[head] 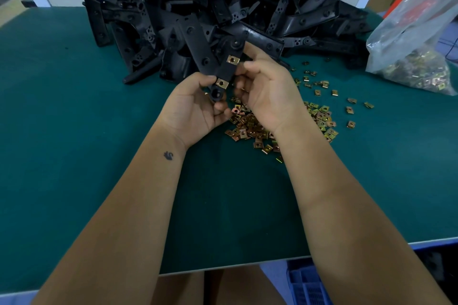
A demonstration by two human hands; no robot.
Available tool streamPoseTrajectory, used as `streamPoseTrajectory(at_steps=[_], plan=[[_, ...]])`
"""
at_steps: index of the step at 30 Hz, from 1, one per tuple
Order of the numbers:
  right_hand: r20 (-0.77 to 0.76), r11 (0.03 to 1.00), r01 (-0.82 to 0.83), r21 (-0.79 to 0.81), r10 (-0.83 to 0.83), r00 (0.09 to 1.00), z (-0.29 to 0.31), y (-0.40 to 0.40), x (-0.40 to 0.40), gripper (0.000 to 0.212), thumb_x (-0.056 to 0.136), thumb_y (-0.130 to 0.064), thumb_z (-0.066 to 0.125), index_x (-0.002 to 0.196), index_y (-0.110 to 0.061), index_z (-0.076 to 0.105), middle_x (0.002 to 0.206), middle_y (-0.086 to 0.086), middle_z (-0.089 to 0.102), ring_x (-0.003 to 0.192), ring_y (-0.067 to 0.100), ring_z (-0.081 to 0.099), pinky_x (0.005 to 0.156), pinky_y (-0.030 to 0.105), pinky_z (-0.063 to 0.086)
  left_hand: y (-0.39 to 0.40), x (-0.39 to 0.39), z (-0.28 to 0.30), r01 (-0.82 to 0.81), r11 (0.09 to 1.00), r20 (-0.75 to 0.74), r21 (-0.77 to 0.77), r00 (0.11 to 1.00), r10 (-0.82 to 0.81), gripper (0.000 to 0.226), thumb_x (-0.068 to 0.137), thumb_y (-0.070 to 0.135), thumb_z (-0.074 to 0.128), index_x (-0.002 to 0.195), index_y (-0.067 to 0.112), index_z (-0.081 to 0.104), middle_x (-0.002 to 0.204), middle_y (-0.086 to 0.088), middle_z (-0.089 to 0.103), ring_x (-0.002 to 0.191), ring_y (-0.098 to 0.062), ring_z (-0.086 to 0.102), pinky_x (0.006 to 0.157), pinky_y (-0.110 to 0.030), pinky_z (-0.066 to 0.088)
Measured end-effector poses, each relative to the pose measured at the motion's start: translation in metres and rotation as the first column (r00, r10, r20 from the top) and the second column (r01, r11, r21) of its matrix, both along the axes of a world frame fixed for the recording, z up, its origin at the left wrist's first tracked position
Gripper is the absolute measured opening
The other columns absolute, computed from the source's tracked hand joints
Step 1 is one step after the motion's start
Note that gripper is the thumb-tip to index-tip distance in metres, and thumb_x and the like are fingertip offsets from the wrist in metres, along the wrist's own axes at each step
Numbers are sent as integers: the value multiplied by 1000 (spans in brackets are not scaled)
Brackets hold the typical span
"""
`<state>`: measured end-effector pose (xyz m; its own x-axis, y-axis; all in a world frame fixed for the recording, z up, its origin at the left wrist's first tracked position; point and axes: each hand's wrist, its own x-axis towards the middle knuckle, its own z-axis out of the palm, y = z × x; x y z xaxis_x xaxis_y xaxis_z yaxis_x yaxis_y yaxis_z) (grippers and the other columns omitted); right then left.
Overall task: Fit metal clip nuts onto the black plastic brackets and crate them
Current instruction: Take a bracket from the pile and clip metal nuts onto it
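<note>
Bracket (224, 70) (2 clip nuts on) pinched by both hands' fingers (210, 79) — bracket heap (210, 7) behind, loose nuts (319, 116) below.

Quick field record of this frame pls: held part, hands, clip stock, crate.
held part: black plastic bracket, two brass-coloured metal clip nuts fitted on it
left hand: grips the bracket's lower end
right hand: holds the bracket's upper part
clip stock: loose clip nut pile on green table mat; more in clear plastic bag
bracket stock: black bracket heap behind hands
crate: blue plastic crate below table edge
</note>
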<state>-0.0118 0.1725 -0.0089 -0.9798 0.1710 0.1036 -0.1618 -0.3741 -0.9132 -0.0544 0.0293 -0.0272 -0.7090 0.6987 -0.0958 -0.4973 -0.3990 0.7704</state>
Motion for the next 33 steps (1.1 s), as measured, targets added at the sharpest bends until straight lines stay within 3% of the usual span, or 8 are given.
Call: streamPoseTrajectory(at_steps=[8,13,18,23,25,27,29,33], plan=[[-14,999,-40,13,41,999,0,-3,2,38,97,-3,39,131,-12,55,100,8,55,70,12,46,65,26,43,4,2,1,8,998,-47,-63,999,-11,22,92,21,44,112,13,51,83,0,53,56,-10,38,63,-25,46],[-31,997,-70,11,70,997,2,-6,3,35,99,-6,40,129,-14,53,105,10,56,70,13,47,61,24,44,3,2,2,44,998,-43,-43,998,-46,20,84,24,48,98,14,57,82,0,56,56,-10,38,62,-26,44],[110,986,157,46,-161,981,2,-14,-1,28,101,-15,43,121,-7,61,99,15,64,84,26,57,75,37,48,13,5,1,-143,976,-62,-165,989,135,19,94,24,48,106,16,61,77,3,60,56,-9,46,61,-26,49],[313,950,308,-42,-280,907,10,-29,7,23,99,-24,51,103,-8,67,89,10,72,82,24,69,78,39,56,29,18,5,-390,893,-81,-224,921,382,51,94,23,56,142,9,44,110,-8,65,73,-14,65,64,-28,54],[305,940,340,37,-335,891,12,-32,18,22,97,-22,55,108,-8,68,101,11,71,96,26,68,89,43,55,40,32,12,-402,902,13,-158,912,409,56,88,23,62,140,14,44,120,-10,65,88,-19,68,69,-31,54],[210,910,398,120,-415,885,14,-32,34,18,98,-22,54,97,-13,70,94,1,73,93,15,69,86,38,56,56,49,21,-386,915,59,-121,917,394,57,87,26,63,140,20,43,109,1,66,83,-12,70,64,-28,53],[124,850,505,152,-523,843,17,-22,57,20,99,-23,52,87,-16,67,89,-1,72,88,13,68,81,32,56,77,70,30,-390,903,-49,-179,921,388,43,92,26,57,132,22,42,94,3,63,72,-9,69,60,-27,53],[3,695,710,113,-715,699,18,22,118,27,102,-19,47,92,5,54,88,9,55,82,19,51,75,34,43,124,118,43,-364,900,-371,-241,891,261,20,100,19,49,116,8,54,111,-6,67,99,-15,65,90,-31,52]])
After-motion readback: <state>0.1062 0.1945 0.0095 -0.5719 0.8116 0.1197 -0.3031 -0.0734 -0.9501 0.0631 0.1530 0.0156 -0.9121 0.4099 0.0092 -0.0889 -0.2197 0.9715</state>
